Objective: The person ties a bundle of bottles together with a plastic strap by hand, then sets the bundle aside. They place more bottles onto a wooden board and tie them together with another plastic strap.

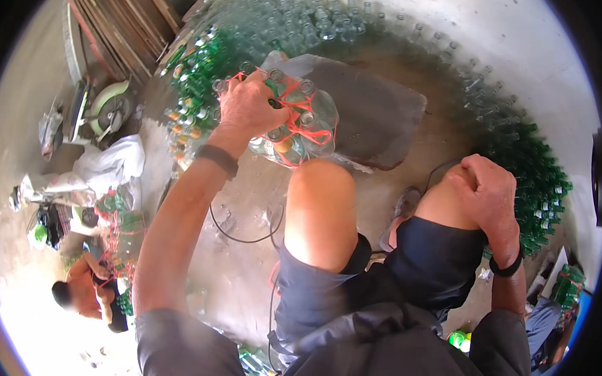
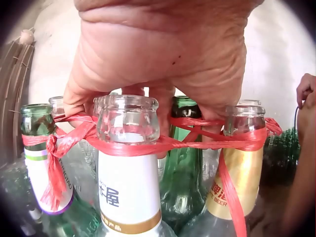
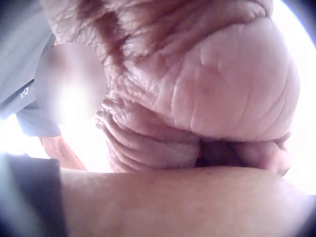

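My left hand (image 1: pixel 247 106) reaches down over a bundle of glass bottles (image 1: pixel 325 120) tied round the necks with red plastic twine (image 1: pixel 317 135). In the left wrist view, its fingers hook down between the necks and grip the bundle at the twine. A clear bottle with a white label (image 2: pixel 129 192) stands closest to that camera. Beside it are a green bottle (image 2: pixel 182 170) and one with a gold label (image 2: pixel 237 182). My right hand (image 1: pixel 486 190) rests on the right knee with fingers loosely curled and nothing in it.
A dark flat slab (image 1: pixel 378 111) lies right beside the bundle. Many clear bottles (image 1: pixel 324 26) and green bottles (image 1: pixel 529 178) line the wall in a curve. Wooden planks (image 1: pixel 123 34) lean at upper left. Another person (image 1: pixel 87 285) sits at left near more tied bottles. A thin cable (image 1: pixel 246 241) crosses the floor.
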Motion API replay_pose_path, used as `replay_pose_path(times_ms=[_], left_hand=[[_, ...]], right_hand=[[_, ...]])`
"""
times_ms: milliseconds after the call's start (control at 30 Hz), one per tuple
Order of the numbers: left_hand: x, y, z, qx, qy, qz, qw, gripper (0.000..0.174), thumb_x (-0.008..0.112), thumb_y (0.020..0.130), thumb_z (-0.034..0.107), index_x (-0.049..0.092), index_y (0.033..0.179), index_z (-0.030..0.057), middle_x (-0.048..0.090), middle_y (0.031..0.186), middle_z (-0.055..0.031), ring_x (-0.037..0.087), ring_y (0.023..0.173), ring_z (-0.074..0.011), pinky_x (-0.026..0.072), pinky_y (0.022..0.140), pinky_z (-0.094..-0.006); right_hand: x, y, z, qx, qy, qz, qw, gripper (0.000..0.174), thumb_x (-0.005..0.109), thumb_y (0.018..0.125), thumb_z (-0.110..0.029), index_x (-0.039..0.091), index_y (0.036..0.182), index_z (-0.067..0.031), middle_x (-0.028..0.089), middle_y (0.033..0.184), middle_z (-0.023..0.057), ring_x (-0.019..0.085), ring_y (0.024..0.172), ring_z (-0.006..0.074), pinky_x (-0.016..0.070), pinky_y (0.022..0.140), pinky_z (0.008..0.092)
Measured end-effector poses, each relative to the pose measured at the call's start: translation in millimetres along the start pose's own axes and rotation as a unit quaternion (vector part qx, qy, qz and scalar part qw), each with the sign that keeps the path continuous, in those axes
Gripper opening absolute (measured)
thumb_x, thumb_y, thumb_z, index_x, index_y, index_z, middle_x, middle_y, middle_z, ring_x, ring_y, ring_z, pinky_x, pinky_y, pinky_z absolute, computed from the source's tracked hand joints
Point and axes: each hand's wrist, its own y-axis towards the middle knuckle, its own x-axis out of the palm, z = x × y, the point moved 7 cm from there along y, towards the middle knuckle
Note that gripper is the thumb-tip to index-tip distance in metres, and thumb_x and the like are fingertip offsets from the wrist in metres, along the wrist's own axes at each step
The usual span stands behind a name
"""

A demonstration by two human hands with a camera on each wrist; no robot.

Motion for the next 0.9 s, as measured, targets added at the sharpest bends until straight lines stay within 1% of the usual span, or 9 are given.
replay_pose_path(times_ms=[167, 300, 367, 633, 700, 733, 767, 833, 900], left_hand=[[-12.0, -45.8, -44.1, -0.019, 0.012, 0.044, 0.999, 0.042, 0.079, 0.066, 0.046, 0.082, 0.084, 0.0075, 0.064, 0.112, -0.0072, 0.059, 0.107, -0.0438, 0.0511, 0.095, -0.0512], [-20.0, -87.5, -76.2, -0.102, 0.014, -0.009, 0.995, 0.045, 0.082, 0.066, 0.050, 0.083, 0.085, 0.0093, 0.065, 0.116, -0.0073, 0.060, 0.106, -0.0437, 0.0501, 0.098, -0.0504], [-19.6, -117.4, -95.2, -0.097, -0.010, 0.041, 0.994, 0.045, 0.082, 0.067, 0.051, 0.083, 0.085, 0.0096, 0.065, 0.115, -0.0078, 0.061, 0.107, -0.0415, 0.0494, 0.100, -0.0487], [-6.1, -236.5, -156.2, -0.159, 0.043, 0.049, 0.985, 0.060, 0.080, 0.073, 0.065, 0.078, 0.073, 0.0056, 0.066, 0.102, -0.0126, 0.067, 0.096, -0.0343, 0.0472, 0.103, -0.0497], [-1.9, -268.1, -171.3, -0.237, 0.034, 0.024, 0.971, 0.049, 0.087, 0.070, 0.051, 0.079, 0.076, 0.0025, 0.068, 0.102, -0.0175, 0.067, 0.093, -0.0371, 0.0541, 0.084, -0.0462], [1.5, -286.7, -181.1, -0.262, 0.049, 0.019, 0.964, 0.048, 0.086, 0.071, 0.049, 0.079, 0.077, 0.0022, 0.069, 0.101, -0.0184, 0.068, 0.090, -0.0374, 0.0548, 0.081, -0.0464], [7.9, -303.6, -192.8, -0.264, 0.048, 0.019, 0.963, 0.048, 0.086, 0.071, 0.049, 0.079, 0.077, 0.0022, 0.069, 0.101, -0.0184, 0.068, 0.090, -0.0374, 0.0548, 0.081, -0.0464], [23.9, -347.8, -225.3, -0.375, 0.025, -0.014, 0.926, 0.047, 0.086, 0.071, 0.049, 0.080, 0.078, 0.0027, 0.069, 0.099, -0.0193, 0.069, 0.090, -0.0371, 0.0553, 0.080, -0.0464], [28.4, -379.3, -232.0, -0.394, 0.024, 0.000, 0.919, 0.046, 0.086, 0.071, 0.049, 0.079, 0.077, 0.0032, 0.069, 0.100, -0.0195, 0.069, 0.089, -0.0370, 0.0556, 0.080, -0.0462]], right_hand=[[1.4, 4.3, -3.4, 0.023, -0.010, -0.018, 1.000, 0.024, 0.083, 0.075, -0.017, 0.067, 0.089, -0.0056, 0.070, 0.082, 0.0128, 0.069, 0.075, 0.0349, 0.0547, 0.066, 0.0399], [8.2, 5.1, -2.9, 0.013, -0.003, -0.031, 0.999, 0.024, 0.083, 0.077, -0.017, 0.067, 0.090, -0.0052, 0.070, 0.083, 0.0138, 0.069, 0.076, 0.0354, 0.0548, 0.067, 0.0400], [6.8, 5.3, -3.5, 0.011, -0.006, -0.007, 1.000, 0.024, 0.082, 0.078, -0.018, 0.067, 0.091, -0.0053, 0.070, 0.084, 0.0145, 0.069, 0.076, 0.0362, 0.0547, 0.068, 0.0407], [11.4, 2.8, 2.8, 0.018, -0.020, -0.037, 0.999, 0.023, 0.080, 0.083, -0.016, 0.067, 0.097, -0.0038, 0.069, 0.088, 0.0157, 0.068, 0.078, 0.0360, 0.0538, 0.070, 0.0404], [12.7, 3.2, 4.4, 0.009, -0.018, -0.035, 0.999, 0.023, 0.080, 0.083, -0.015, 0.066, 0.097, -0.0037, 0.069, 0.088, 0.0155, 0.067, 0.077, 0.0358, 0.0532, 0.069, 0.0403], [13.5, 3.3, 3.8, 0.004, -0.013, -0.032, 0.999, 0.022, 0.080, 0.084, -0.015, 0.066, 0.098, -0.0036, 0.068, 0.087, 0.0153, 0.067, 0.076, 0.0356, 0.0527, 0.068, 0.0402], [13.1, 3.0, 2.7, 0.002, -0.014, -0.033, 0.999, 0.022, 0.080, 0.084, -0.015, 0.066, 0.098, -0.0036, 0.068, 0.087, 0.0153, 0.067, 0.076, 0.0356, 0.0527, 0.068, 0.0402], [15.5, 3.0, 7.9, 0.053, -0.013, -0.065, 0.996, 0.022, 0.080, 0.085, -0.014, 0.066, 0.097, -0.0032, 0.067, 0.086, 0.0150, 0.065, 0.073, 0.0344, 0.0515, 0.067, 0.0393], [16.3, 4.1, 8.0, 0.027, -0.017, -0.056, 0.998, 0.021, 0.079, 0.085, -0.014, 0.065, 0.097, -0.0028, 0.067, 0.086, 0.0150, 0.064, 0.072, 0.0337, 0.0512, 0.067, 0.0386]])
